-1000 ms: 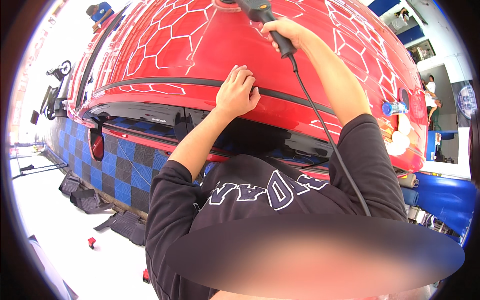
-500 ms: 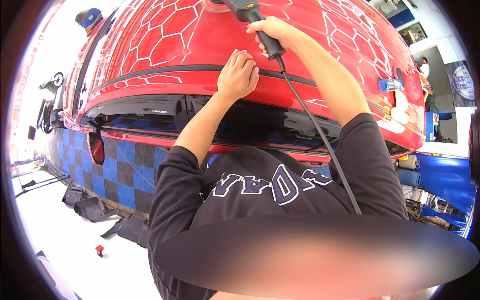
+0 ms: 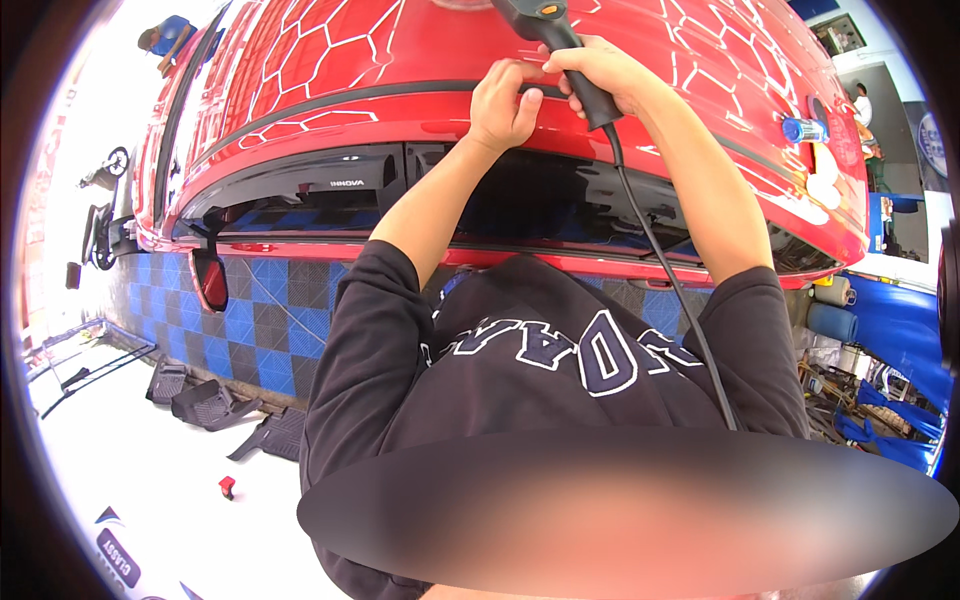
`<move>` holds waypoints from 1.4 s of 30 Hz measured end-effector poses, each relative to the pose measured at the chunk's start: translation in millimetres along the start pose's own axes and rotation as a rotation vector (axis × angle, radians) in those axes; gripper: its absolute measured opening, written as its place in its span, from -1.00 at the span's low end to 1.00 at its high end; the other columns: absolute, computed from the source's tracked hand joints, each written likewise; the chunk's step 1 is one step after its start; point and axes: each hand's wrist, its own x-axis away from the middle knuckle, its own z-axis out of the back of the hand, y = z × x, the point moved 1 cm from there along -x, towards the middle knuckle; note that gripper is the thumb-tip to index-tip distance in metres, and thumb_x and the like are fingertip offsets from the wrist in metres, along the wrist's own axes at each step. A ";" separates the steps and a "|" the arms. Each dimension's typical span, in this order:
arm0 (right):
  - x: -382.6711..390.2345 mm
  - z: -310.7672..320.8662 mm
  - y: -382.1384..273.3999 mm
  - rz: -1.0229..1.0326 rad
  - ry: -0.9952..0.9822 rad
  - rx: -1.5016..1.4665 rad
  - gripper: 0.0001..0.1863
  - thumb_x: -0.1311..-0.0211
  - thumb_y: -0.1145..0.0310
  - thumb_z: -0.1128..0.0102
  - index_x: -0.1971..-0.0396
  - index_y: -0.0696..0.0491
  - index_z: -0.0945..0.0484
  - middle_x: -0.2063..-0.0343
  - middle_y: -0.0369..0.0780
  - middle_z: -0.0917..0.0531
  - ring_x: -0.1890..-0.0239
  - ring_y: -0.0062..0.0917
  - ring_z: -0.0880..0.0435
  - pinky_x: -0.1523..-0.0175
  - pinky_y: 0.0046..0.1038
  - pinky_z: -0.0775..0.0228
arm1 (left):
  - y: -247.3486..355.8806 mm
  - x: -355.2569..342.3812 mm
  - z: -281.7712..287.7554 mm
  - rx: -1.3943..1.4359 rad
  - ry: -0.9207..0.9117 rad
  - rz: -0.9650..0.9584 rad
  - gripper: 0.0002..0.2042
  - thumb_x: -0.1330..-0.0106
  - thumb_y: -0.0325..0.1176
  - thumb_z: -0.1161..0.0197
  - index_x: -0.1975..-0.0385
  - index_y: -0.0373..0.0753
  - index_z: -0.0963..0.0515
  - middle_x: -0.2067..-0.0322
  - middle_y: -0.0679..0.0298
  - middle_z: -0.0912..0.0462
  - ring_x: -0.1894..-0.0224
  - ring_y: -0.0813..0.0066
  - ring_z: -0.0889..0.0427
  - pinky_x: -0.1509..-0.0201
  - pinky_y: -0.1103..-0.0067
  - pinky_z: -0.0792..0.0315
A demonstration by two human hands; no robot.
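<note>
Polisher (image 3: pixel 555 40) is over the red car roof (image 3: pixel 450 45), top centre of view; front end cut off by the frame edge. Long axis diagonal: grip end toward wearer and a bit right, head end away and left. Right hand (image 3: pixel 605 78) wrapped around the grip. Left hand (image 3: pixel 503 108) just left of it, at the black roof strip (image 3: pixel 400 89), fingers bent, thumb apart; can't tell if it's pinching anything.

In the way: cord (image 3: pixel 650 235) drops from the grip, crosses the side window, runs down to the wearer's right sleeve. Blue bottle (image 3: pixel 806 131) and whitish round pads (image 3: pixel 822 190) on the roof, well right of tool. Side mirror (image 3: pixel 210 280) sticks out lower left, above blue/black floor tiles (image 3: pixel 270 345). Dark mats (image 3: pixel 205 403) beyond those. Person in blue (image 3: pixel 172 38) at far left.
</note>
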 end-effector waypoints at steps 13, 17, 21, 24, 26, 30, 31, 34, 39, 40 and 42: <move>69.0 -33.3 20.9 -0.033 -0.007 0.028 -0.40 -0.27 0.33 -0.30 -0.30 0.14 -0.44 0.53 -0.26 -0.55 0.69 -0.60 -0.54 0.57 -0.46 -0.46 | -87.3 -178.0 86.3 -0.406 -0.025 0.274 -0.46 -0.39 0.05 -0.36 -0.18 -0.24 -0.60 -0.04 -0.12 -0.72 -0.12 0.01 -0.70 -0.22 0.24 -0.54; 74.2 -45.9 28.1 -0.043 -0.040 0.000 -0.42 -0.27 0.32 -0.32 -0.27 0.16 -0.43 0.53 -0.26 -0.56 0.70 -0.60 -0.55 0.58 -0.45 -0.46 | -120.3 -188.6 88.0 -0.446 -0.243 0.415 -0.48 -0.27 0.07 -0.47 0.04 -0.30 -0.69 0.07 -0.05 -0.76 0.00 0.14 -0.73 -0.13 0.30 -0.56; 82.5 -53.7 22.9 -0.033 -0.088 0.010 -0.52 -0.26 0.25 -0.38 -0.05 0.17 -0.44 0.51 -0.25 -0.57 0.65 -0.58 -0.60 0.54 -0.43 -0.53 | -121.3 -185.1 101.4 -0.383 -0.308 0.550 -0.59 -0.27 -0.01 -0.46 0.26 -0.30 -0.72 0.24 0.04 -0.79 0.16 0.22 -0.75 0.02 0.33 -0.59; 88.4 -59.8 24.2 0.002 -0.125 0.028 -0.50 -0.25 0.18 -0.43 0.00 0.18 -0.46 0.47 -0.24 -0.59 0.59 -0.56 -0.64 0.49 -0.44 -0.58 | -130.8 -174.4 119.2 -0.252 -0.221 0.717 -0.68 -0.31 -0.07 -0.42 0.30 -0.25 -0.73 0.33 0.11 -0.79 0.25 0.21 -0.76 0.08 0.33 -0.60; 91.9 -60.3 28.9 0.041 -0.134 0.050 -0.46 -0.25 0.15 -0.45 -0.05 0.19 -0.46 0.46 -0.24 -0.60 0.57 -0.56 -0.66 0.46 -0.44 -0.59 | -128.3 -171.3 124.3 -0.318 -0.184 0.668 -0.68 -0.33 -0.07 -0.40 0.31 -0.26 -0.73 0.34 0.10 -0.79 0.26 0.22 -0.76 0.09 0.33 -0.59; 98.7 -63.3 42.7 0.163 -0.132 0.171 -0.34 -0.28 0.15 -0.46 -0.24 0.20 -0.43 0.41 -0.25 -0.61 0.47 -0.58 -0.70 0.31 -0.47 -0.62 | -151.1 -172.3 142.4 -0.639 -0.178 0.535 -0.62 -0.36 -0.03 -0.38 0.27 -0.32 -0.73 0.34 0.04 -0.79 0.26 0.24 -0.75 0.10 0.34 -0.58; 97.5 -64.2 47.6 0.203 -0.111 0.197 -0.30 -0.30 0.18 -0.45 -0.32 0.20 -0.40 0.40 -0.26 -0.61 0.45 -0.59 -0.69 0.28 -0.48 -0.62 | -164.8 -171.0 146.8 -0.636 -0.148 0.475 -0.60 -0.37 -0.01 -0.39 0.26 -0.33 -0.73 0.35 0.02 -0.78 0.26 0.24 -0.76 0.10 0.34 -0.58; 97.4 -69.0 57.5 0.308 -0.081 0.132 -0.27 -0.34 0.23 -0.43 -0.40 0.20 -0.37 0.38 -0.28 -0.62 0.41 -0.62 -0.67 0.24 -0.51 -0.60 | -194.1 -165.7 168.1 -0.603 -0.114 0.406 -0.55 -0.37 0.03 -0.39 0.24 -0.34 -0.75 0.36 0.01 -0.78 0.26 0.25 -0.75 0.11 0.34 -0.57; 106.8 -86.0 74.4 0.366 -0.011 -0.071 -0.31 -0.34 0.20 -0.43 -0.38 0.17 -0.45 0.26 -0.22 -0.65 0.40 -0.61 -0.64 0.23 -0.49 -0.60 | -184.0 -165.4 189.3 -0.385 -0.131 0.685 -0.55 -0.38 0.07 -0.40 0.25 -0.31 -0.77 0.37 0.09 -0.79 0.30 0.33 -0.73 0.14 0.38 -0.56; 111.7 -86.0 73.2 0.346 0.005 -0.067 -0.32 -0.34 0.19 -0.43 -0.37 0.18 -0.47 0.27 -0.23 -0.66 0.40 -0.62 -0.64 0.24 -0.50 -0.59 | -181.3 -164.7 189.4 -0.358 -0.123 0.701 -0.54 -0.38 0.07 -0.40 0.25 -0.31 -0.77 0.37 0.09 -0.79 0.30 0.33 -0.73 0.14 0.38 -0.56; 120.6 -83.8 73.6 0.307 0.036 -0.058 -0.35 -0.35 0.19 -0.43 -0.35 0.18 -0.50 0.30 -0.24 -0.68 0.41 -0.63 -0.64 0.25 -0.51 -0.57 | -176.4 -160.4 183.3 -0.319 -0.122 0.723 -0.54 -0.38 0.07 -0.40 0.25 -0.32 -0.77 0.36 0.09 -0.79 0.29 0.34 -0.73 0.14 0.38 -0.56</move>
